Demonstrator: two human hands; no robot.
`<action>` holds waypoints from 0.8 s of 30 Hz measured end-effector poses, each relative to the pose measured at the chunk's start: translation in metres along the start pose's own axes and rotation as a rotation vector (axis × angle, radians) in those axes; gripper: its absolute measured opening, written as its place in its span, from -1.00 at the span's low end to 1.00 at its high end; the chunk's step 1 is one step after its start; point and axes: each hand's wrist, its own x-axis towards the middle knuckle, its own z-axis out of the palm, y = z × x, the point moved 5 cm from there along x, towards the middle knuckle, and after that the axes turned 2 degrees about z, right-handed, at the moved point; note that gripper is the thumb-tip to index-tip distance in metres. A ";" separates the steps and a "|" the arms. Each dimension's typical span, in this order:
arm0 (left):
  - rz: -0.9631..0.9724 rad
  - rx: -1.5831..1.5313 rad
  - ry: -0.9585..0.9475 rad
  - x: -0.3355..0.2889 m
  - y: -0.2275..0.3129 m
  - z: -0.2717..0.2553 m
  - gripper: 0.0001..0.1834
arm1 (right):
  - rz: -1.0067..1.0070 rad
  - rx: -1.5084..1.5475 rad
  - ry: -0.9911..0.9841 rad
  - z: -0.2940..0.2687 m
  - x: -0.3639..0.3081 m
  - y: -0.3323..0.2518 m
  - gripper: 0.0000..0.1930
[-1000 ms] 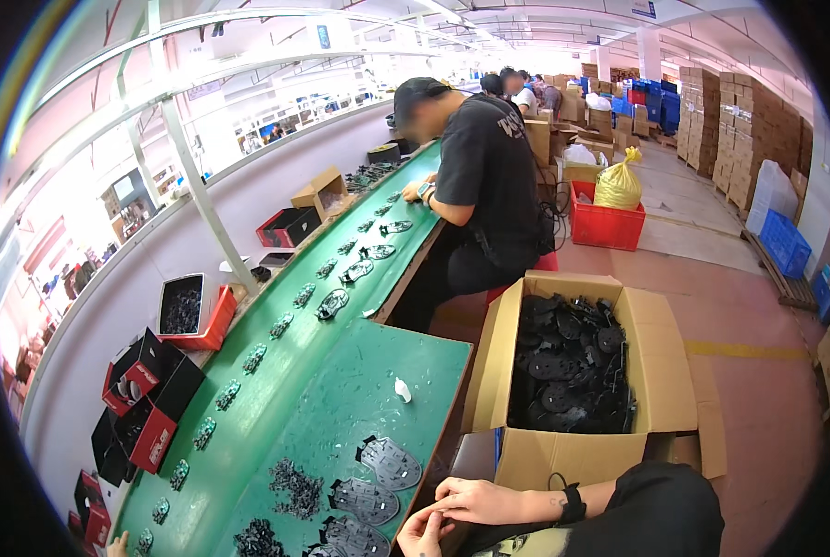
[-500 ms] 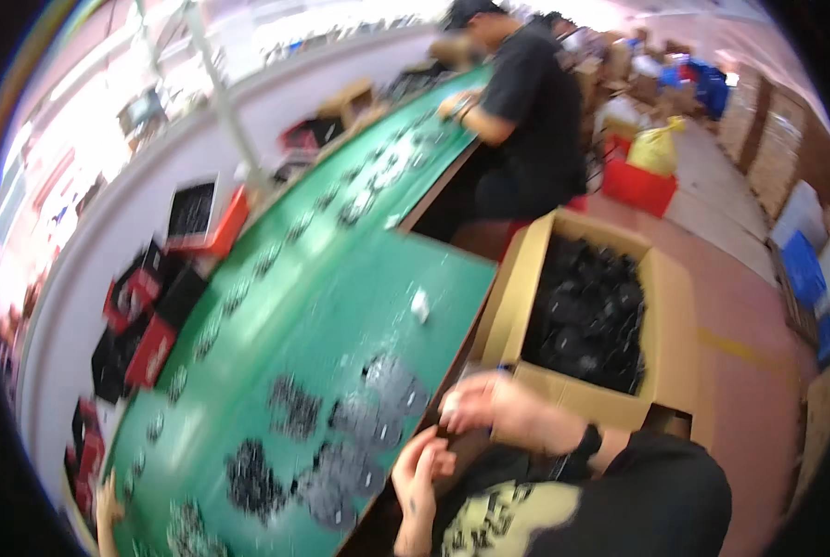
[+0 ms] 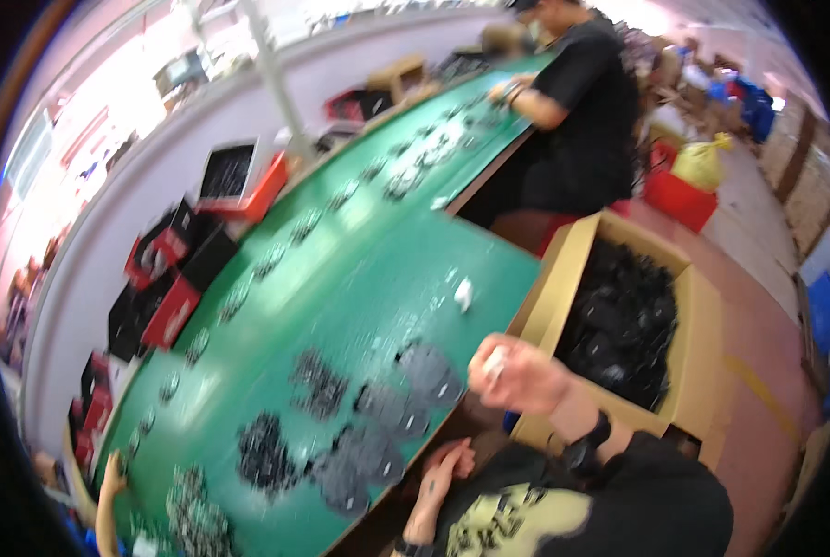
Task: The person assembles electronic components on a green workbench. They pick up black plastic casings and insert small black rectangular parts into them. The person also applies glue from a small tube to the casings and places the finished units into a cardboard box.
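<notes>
My right hand (image 3: 523, 376) is raised over the table's near edge beside the open carton. Its fingers are closed, with a small whitish bit showing at them that I cannot name. My left hand (image 3: 447, 461) is lower, just off the table's edge by my lap, its fingers loosely stretched with nothing visible in them. Closest on the table lie flat dark grey round pieces (image 3: 368, 455) in overlapping groups. Beside them are black clusters of small parts (image 3: 266, 452) and another dark cluster (image 3: 319, 382). A small crumpled white piece (image 3: 464, 294) lies farther up.
A cardboard carton (image 3: 684, 362) full of black parts (image 3: 624, 320) stands at my right. Along the green belt (image 3: 276, 311) runs a row of small clusters. A co-worker (image 3: 582, 121) works at its far end; another person's hand (image 3: 113, 475) reaches in at lower left. Red-black boxes (image 3: 169, 311) line the left side.
My hands were close together at the table's edge and are now apart. The right has risen and closed; the left has dropped toward my lap. The view has shifted slightly.
</notes>
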 end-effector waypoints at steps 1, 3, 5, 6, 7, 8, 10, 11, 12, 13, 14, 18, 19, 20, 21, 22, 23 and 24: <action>0.041 0.005 0.032 0.002 -0.004 -0.004 -0.67 | -0.036 -0.143 -0.012 0.002 0.002 -0.003 -0.78; 0.067 0.054 -0.019 0.016 -0.021 -0.019 -0.67 | -0.104 -0.227 -0.018 -0.001 0.006 -0.008 -0.87; 0.084 0.088 -0.027 0.023 -0.010 -0.013 -0.65 | -0.169 -0.189 -0.064 0.004 0.011 -0.019 -0.89; 0.095 0.110 -0.013 0.011 0.016 0.004 -0.65 | -0.214 -0.234 -0.009 0.003 0.008 -0.028 -0.89; 0.100 0.127 0.027 0.000 0.029 0.010 -0.65 | -0.242 -0.258 0.039 0.003 0.009 -0.033 -0.90; 0.101 0.151 0.038 0.010 0.017 0.003 -0.59 | -0.267 -0.283 0.086 0.001 0.009 -0.037 -0.91; 0.052 0.162 -0.032 0.022 0.005 -0.009 -0.55 | -0.306 -0.240 0.067 -0.001 0.009 -0.041 -0.92; 0.037 0.167 -0.065 0.029 0.005 -0.014 -0.54 | -0.324 -0.222 0.049 -0.003 0.012 -0.044 -0.92; 0.008 0.130 -0.052 0.021 0.008 -0.012 -0.49 | -0.349 -0.219 0.062 -0.008 0.015 -0.041 -0.90; -0.049 0.030 -0.192 0.029 0.007 -0.012 -0.54 | -0.406 -0.248 0.081 -0.006 0.017 -0.045 -0.89; -0.100 -0.091 -0.295 0.035 0.001 -0.025 -0.58 | -0.428 -0.252 0.093 -0.004 0.024 -0.042 -0.89; -0.078 -0.042 -0.284 0.045 -0.024 -0.028 -0.55 | -0.467 -0.403 0.203 0.004 0.026 -0.045 -0.88; -0.046 -0.029 -0.274 0.048 -0.028 -0.030 -0.55 | -0.481 -0.406 0.190 0.003 0.026 -0.041 -0.86; -0.024 -0.032 -0.264 0.047 -0.036 -0.029 -0.54 | -0.487 -0.395 0.225 0.007 0.021 -0.036 -0.85; 0.000 -0.036 -0.269 0.052 -0.041 -0.027 -0.53 | -0.453 -0.428 0.288 0.004 0.012 -0.035 -0.90; 0.014 -0.037 -0.282 0.057 -0.044 -0.022 -0.52 | -0.564 -0.203 0.174 0.014 0.004 -0.032 -0.94; 0.043 -0.050 -0.277 0.056 -0.050 -0.020 -0.51 | -0.591 -0.088 0.063 0.035 0.007 -0.026 -0.94; 0.051 -0.066 -0.280 0.062 -0.055 -0.017 -0.50 | -0.597 -0.003 -0.096 0.060 0.008 -0.026 -0.91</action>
